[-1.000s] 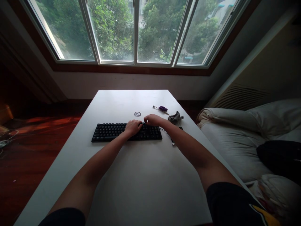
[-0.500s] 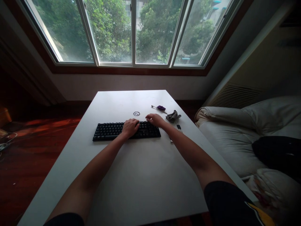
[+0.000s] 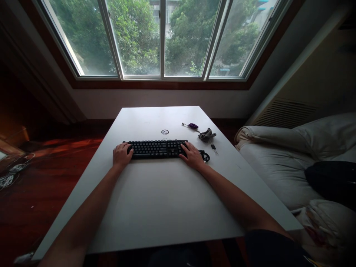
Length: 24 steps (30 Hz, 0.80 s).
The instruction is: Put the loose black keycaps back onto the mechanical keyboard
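Note:
A black computer keyboard (image 3: 155, 149) lies on the white table with its long side across my view. At its left end my left hand (image 3: 121, 154) is closed over the edge, the fingertips on the end keys. My right hand (image 3: 191, 155) grips the opposite end, thumb toward the near edge and fingers over the number keys. Just beyond the right hand, a coiled black cable (image 3: 205, 156) shows, partly hidden by that hand.
On the white table (image 3: 167, 207) behind the keyboard is a round dark-and-white logo (image 3: 165, 132). Toward the right lie a purple item with a pale stick (image 3: 193, 126), a crumpled grey cloth-like bundle (image 3: 207, 135) and a small black plug-like piece (image 3: 213, 147). A pale sofa (image 3: 269, 170) stands at right.
My hands have moved apart from the keyboard's middle and far edge to its two ends. The keyboard now lies straighter and slightly further right in view. The black cable has come into sight.

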{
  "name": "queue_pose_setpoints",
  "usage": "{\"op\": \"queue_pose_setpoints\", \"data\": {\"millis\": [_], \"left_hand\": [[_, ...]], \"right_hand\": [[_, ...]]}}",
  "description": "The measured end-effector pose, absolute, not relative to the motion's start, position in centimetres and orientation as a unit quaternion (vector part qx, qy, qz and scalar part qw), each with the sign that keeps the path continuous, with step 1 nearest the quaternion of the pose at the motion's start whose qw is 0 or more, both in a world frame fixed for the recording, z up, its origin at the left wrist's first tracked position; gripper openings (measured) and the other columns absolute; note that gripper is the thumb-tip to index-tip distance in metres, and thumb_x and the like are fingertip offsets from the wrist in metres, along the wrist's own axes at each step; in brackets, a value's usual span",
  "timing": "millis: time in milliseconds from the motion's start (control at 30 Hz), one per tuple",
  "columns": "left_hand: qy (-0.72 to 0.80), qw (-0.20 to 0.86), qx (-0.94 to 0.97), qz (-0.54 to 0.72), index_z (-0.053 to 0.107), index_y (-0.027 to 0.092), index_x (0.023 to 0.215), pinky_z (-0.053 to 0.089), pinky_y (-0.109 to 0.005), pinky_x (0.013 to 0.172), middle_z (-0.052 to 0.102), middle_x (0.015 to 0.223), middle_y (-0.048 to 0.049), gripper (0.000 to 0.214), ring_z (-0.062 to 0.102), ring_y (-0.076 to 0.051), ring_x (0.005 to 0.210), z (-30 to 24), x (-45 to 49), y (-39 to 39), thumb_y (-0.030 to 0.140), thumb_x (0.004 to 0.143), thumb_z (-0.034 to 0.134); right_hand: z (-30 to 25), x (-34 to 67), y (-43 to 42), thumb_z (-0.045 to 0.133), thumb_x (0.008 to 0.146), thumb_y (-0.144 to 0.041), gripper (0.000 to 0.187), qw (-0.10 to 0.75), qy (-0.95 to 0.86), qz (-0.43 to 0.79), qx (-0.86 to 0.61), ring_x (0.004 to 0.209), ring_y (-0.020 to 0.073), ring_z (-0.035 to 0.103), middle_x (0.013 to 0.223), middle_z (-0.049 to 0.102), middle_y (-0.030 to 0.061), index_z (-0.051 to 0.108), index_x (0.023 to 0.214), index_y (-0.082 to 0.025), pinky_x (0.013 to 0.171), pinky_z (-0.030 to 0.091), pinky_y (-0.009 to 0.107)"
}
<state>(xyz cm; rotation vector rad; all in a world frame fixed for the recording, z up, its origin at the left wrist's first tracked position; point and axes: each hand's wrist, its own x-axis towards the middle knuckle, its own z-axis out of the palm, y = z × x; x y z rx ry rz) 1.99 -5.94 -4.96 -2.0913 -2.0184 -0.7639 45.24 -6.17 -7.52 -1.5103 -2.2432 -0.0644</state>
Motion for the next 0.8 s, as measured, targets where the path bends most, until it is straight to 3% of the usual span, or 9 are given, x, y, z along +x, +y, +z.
{"op": "queue_pose_setpoints", "data": {"millis": [233, 467, 667, 800], "left_hand": [[-0.612, 0.030, -0.757, -0.228, 0.047, 0.023, 0.149, 0.028, -0.051, 0.122, 0.037, 0.160, -0.0114, 0.077, 0.030, -0.036, 0.148, -7.4, 1.2, -7.8, 0.059, 0.084, 0.066], [-0.646, 0.067, -0.725, -0.231, 0.044, 0.018, 0.152, 0.022, -0.047, 0.125, 0.031, 0.163, -0.0143, 0.082, 0.023, -0.036, 0.152, -7.9, 1.8, -7.6, 0.058, 0.084, 0.066], [-0.641, 0.069, -0.742, -0.183, 0.039, 0.025, 0.156, 0.016, -0.053, 0.125, 0.027, 0.166, -0.0099, 0.074, 0.021, -0.034, 0.154, -7.9, 2.7, -7.4, 0.055, 0.091, 0.058], [-0.644, 0.058, -0.741, -0.178, 0.040, 0.025, 0.156, 0.016, -0.052, 0.124, 0.028, 0.166, -0.0092, 0.072, 0.022, -0.033, 0.154, -7.9, 3.3, -6.8, 0.054, 0.092, 0.056]], "right_hand": [[-8.0, 45.2, -5.2, 0.045, 0.100, -0.054, 0.064, 0.218, -0.796, -0.025, -0.564, 0.151, 0.0322, 0.028, 0.163, 0.033, 0.0107, 0.046, 0.153, -0.019, 0.123, 0.028, 0.048], [-8.4, 44.9, -5.3, 0.046, 0.099, -0.057, 0.072, 0.222, -0.755, 0.009, -0.617, 0.149, 0.0330, 0.032, 0.166, 0.024, 0.0135, 0.036, 0.159, -0.019, 0.117, 0.036, 0.045], [-8.1, 42.8, -5.9, 0.046, 0.100, -0.054, 0.065, 0.189, -0.802, -0.059, -0.564, 0.154, 0.0324, 0.017, 0.168, 0.021, 0.0106, 0.039, 0.157, -0.024, 0.123, 0.017, 0.053], [-8.0, 42.2, -5.7, 0.044, 0.102, -0.051, 0.057, 0.162, -0.814, -0.057, -0.555, 0.154, 0.0305, 0.018, 0.167, 0.025, 0.0090, 0.043, 0.154, -0.029, 0.122, 0.011, 0.058]]}}
